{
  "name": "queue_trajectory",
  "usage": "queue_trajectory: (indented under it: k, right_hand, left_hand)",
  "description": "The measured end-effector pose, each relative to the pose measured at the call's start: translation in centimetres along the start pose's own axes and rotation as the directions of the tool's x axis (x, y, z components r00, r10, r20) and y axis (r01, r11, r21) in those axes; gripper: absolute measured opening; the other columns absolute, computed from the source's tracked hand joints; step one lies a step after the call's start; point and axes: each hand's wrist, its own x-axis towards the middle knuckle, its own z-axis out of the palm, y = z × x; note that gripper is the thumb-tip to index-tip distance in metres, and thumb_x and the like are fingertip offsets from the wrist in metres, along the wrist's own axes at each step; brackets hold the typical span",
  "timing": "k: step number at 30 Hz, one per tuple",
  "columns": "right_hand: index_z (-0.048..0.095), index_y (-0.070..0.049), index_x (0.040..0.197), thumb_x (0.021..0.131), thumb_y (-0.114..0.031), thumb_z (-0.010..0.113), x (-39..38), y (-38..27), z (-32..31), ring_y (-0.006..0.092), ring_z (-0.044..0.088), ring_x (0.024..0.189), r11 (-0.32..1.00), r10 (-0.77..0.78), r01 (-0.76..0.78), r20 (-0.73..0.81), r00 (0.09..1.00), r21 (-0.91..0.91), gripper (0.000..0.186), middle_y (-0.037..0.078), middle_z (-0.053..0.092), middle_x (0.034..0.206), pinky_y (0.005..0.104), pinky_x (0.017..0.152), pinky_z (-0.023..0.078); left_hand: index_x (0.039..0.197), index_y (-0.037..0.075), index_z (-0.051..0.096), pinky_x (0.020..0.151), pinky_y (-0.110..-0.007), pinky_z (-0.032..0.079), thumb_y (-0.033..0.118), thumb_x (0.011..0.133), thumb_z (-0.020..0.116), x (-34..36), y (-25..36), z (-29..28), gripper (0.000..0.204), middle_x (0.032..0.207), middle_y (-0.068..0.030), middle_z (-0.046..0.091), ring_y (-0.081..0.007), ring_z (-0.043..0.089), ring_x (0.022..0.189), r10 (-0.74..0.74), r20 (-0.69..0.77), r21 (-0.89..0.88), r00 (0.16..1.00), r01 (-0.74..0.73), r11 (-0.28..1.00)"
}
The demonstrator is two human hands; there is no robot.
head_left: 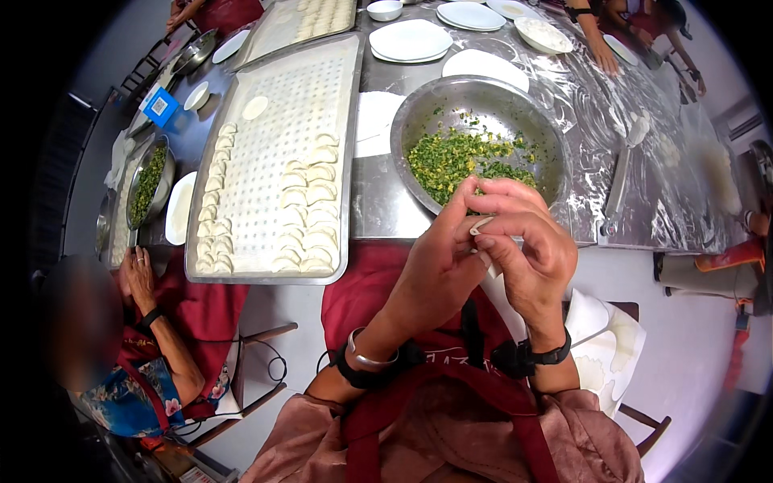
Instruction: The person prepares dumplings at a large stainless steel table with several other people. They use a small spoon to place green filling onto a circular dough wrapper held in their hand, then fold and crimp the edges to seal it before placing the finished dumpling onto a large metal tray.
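Observation:
My left hand (435, 282) and my right hand (531, 258) come together just below the rim of a large steel bowl (547, 133), their fingers pinched around a pale dough piece (481, 228) that is mostly hidden by them. Chopped green and yellow filling (451, 161) lies in the bowl. To the left, a long metal tray (250, 169) with a perforated white liner holds rows of folded dumplings (314, 237) and one flat round of dough (255, 108).
A co-worker's hand (137, 278) and dark apron are at left, near another filling bowl (149, 181). Stacked white plates (411, 38), a second tray (298, 20) and a flour bowl (543, 32) stand farther back. Another person's hand (602, 56) rests at right on the floured steel table (596, 185).

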Motion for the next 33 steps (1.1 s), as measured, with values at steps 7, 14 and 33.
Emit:
queue_trajectory:
  k: [7, 14, 33]
  right_hand:
    - [0.07, -0.002, 0.082, 0.074, -0.002, 0.07, -0.1, 0.0, 0.7, 0.0307, 0.06, 0.11, 0.992, 0.117, -0.11, -0.108, 0.987, 0.064, 0.008, 0.011, 0.07, 0.101, 0.041, 0.093, 0.047]
    - [0.069, -0.002, 0.081, 0.072, -0.001, 0.071, 0.3, 0.6, 0.6, 0.0311, 0.059, 0.112, 0.998, -0.023, 0.017, -0.103, 0.994, -0.059, 0.009, 0.011, 0.07, 0.101, 0.0415, 0.095, 0.046]
    - [0.069, -0.004, 0.074, 0.064, 0.001, 0.075, 0.8, -1.1, -0.4, 0.0295, 0.058, 0.115, 0.986, 0.089, -0.093, 0.029, 0.996, 0.14, 0.012, 0.007, 0.071, 0.097, 0.0361, 0.08, 0.052]
  left_hand:
    - [0.146, -0.004, 0.018, 0.086, -0.024, 0.045, -0.003, 0.089, 0.052, 0.0, -0.5, -0.3, 0.067, 0.117, -0.01, 0.056, -0.0107, 0.055, 0.105, 0.032, -0.036, 0.069, 0.999, -0.03, 0.997]
    - [0.141, -0.005, 0.033, 0.068, -0.018, 0.042, -0.003, 0.09, 0.051, -0.2, -0.1, -0.4, 0.054, 0.088, -0.0021, 0.059, -0.0026, 0.05, 0.078, 0.061, -0.079, 0.266, 0.995, -0.038, 0.963]
    - [0.131, -0.003, 0.041, 0.078, -0.022, 0.046, 0.002, 0.092, 0.053, -0.6, 1.8, -0.7, 0.042, 0.108, -0.0061, 0.061, -0.0058, 0.054, 0.096, -0.032, 0.089, 0.042, 0.995, 0.028, 0.999]
